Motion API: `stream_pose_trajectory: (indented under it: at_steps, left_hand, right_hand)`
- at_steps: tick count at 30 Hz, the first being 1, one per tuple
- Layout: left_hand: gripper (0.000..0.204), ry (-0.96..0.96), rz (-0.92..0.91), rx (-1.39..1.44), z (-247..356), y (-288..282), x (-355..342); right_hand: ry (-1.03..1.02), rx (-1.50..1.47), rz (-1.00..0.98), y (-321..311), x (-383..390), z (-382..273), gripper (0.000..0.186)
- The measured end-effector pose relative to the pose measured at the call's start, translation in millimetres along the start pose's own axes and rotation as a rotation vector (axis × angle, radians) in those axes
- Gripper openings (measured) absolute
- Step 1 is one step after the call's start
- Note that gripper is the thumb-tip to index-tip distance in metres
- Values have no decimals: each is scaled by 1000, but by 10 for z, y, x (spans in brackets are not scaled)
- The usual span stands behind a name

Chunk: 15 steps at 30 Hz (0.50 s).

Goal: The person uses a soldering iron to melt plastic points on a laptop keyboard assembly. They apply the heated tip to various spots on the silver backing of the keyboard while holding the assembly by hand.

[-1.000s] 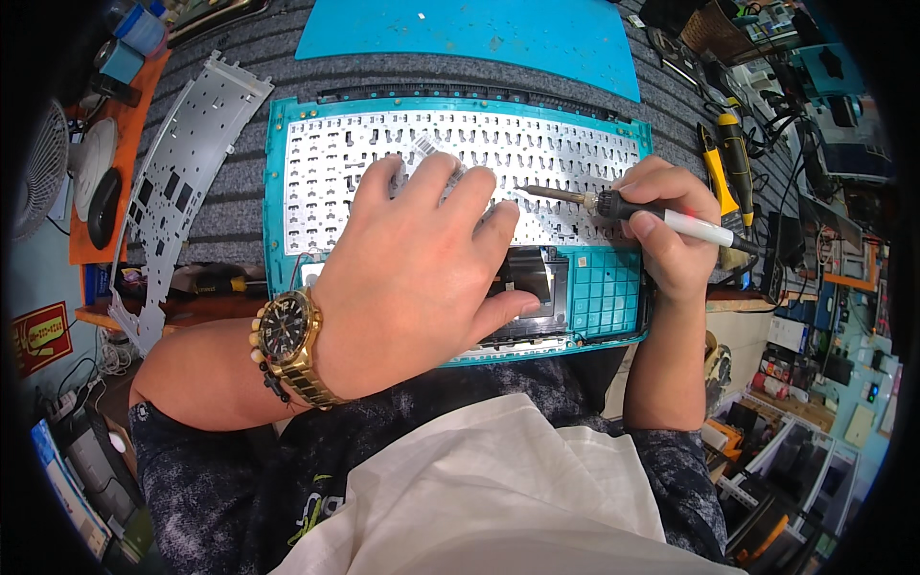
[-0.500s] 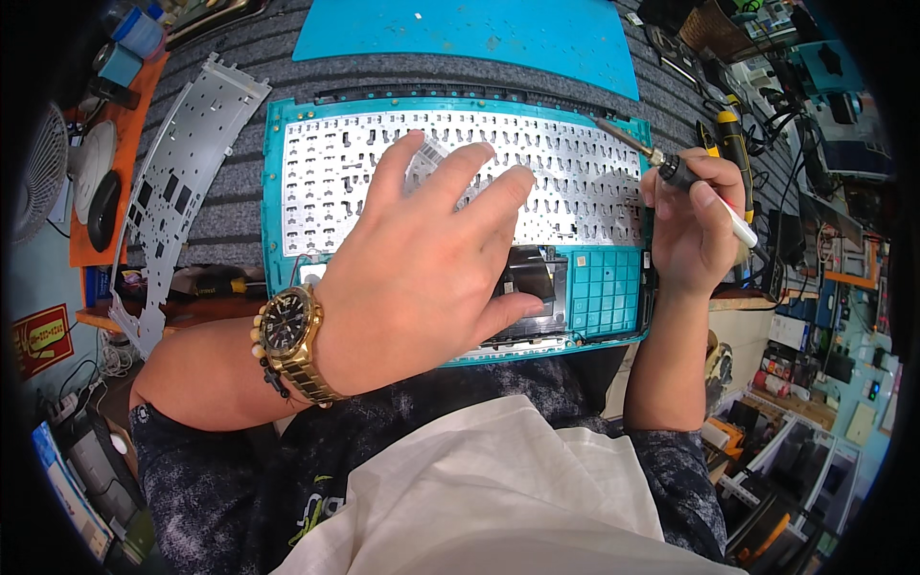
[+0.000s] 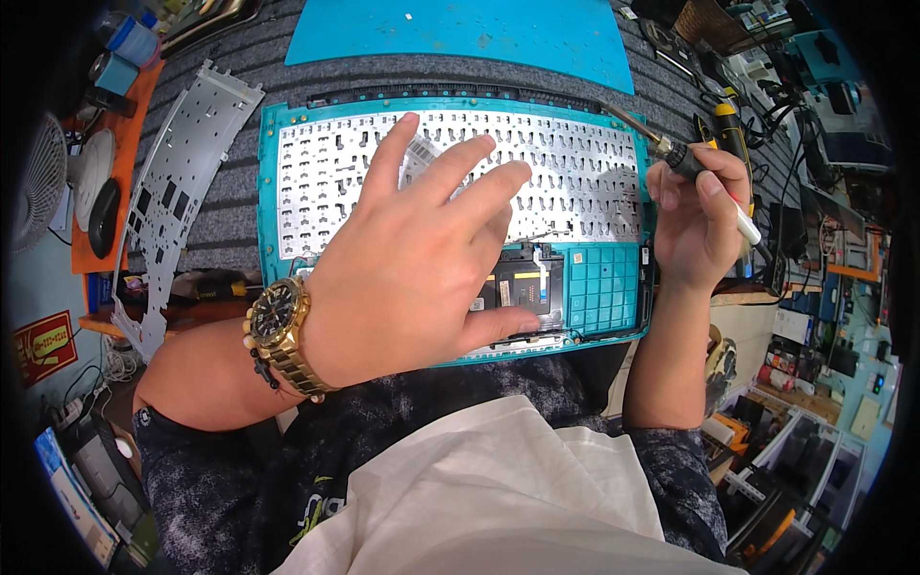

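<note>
Left hand (image 3: pixel 407 257), fingers spread wide, lies over the keyboard (image 3: pixel 311 187) at frame centre; right hand (image 3: pixel 698 222), right of centre, pinches a soldering iron (image 3: pixel 682 161).

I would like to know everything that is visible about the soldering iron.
The soldering iron has a slim metal shaft, a black grip and a white, plastic-looking handle. The right hand holds it slanted, shaft pointing to the upper left, handle to the lower right. In the picture, its tip overlaps the teal case near the upper right corner; contact is unclear.
</note>
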<state>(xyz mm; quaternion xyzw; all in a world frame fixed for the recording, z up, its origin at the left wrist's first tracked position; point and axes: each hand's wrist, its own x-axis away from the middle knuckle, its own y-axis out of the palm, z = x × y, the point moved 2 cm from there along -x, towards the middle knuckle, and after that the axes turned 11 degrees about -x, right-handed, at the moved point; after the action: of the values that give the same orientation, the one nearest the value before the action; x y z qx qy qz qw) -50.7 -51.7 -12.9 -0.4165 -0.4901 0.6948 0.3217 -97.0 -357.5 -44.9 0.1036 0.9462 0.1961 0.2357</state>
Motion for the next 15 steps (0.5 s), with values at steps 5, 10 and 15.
stream_pose_trajectory:
  at_steps: [5, 10, 15]
  left_hand:
    - [76, 17, 6, -11, 1, 6, -4]
    - [73, 31, -37, -6, -21, 22, -7]
    - [68, 31, 26, -16, -38, 10, -38]
  right_hand:
    - [4, 16, 54, 4, -10, -6, 22]
    - [-9, 14, 78, -28, -5, -17, 22]
    - [-11, 28, 119, -53, -9, -21, 22]
